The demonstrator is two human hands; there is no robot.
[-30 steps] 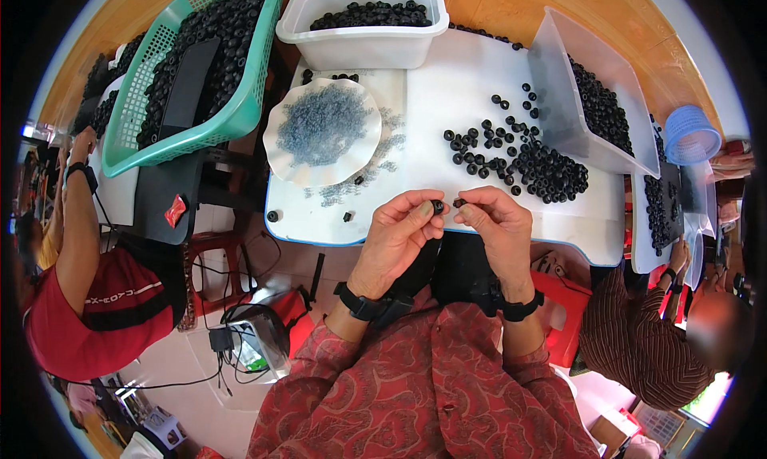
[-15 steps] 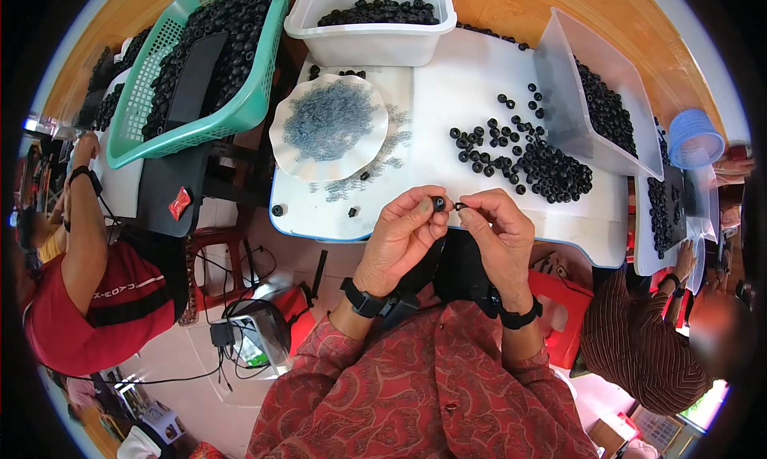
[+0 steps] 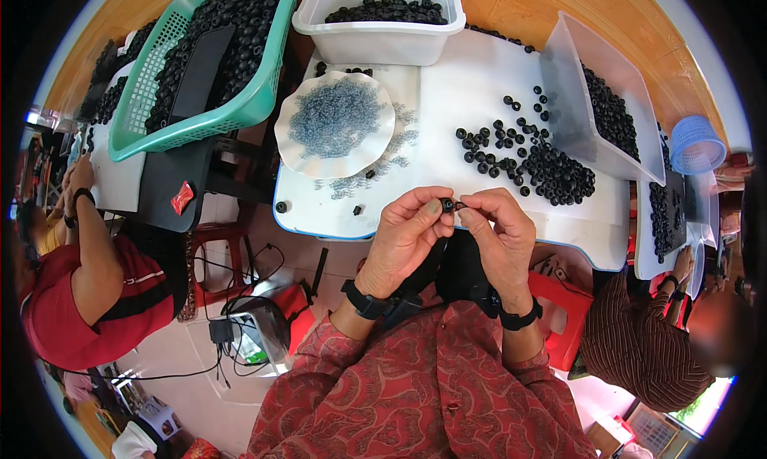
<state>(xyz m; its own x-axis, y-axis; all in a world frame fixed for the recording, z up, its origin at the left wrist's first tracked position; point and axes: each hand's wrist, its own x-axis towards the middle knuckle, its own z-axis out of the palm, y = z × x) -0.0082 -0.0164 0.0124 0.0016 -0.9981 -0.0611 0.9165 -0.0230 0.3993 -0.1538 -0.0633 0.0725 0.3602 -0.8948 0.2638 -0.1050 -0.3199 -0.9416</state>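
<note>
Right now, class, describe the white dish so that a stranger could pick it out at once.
Start at the white table. On its left part, beside the green basket, lies the dish. It alone is round with a wavy rim and holds small grey-blue rings, not black ones.

One head-mounted fisheye view looks steeply down from my head onto the white table [image 3: 479,99]; my left hand [image 3: 406,234] and right hand [image 3: 502,234] sit close, near centre.
</note>
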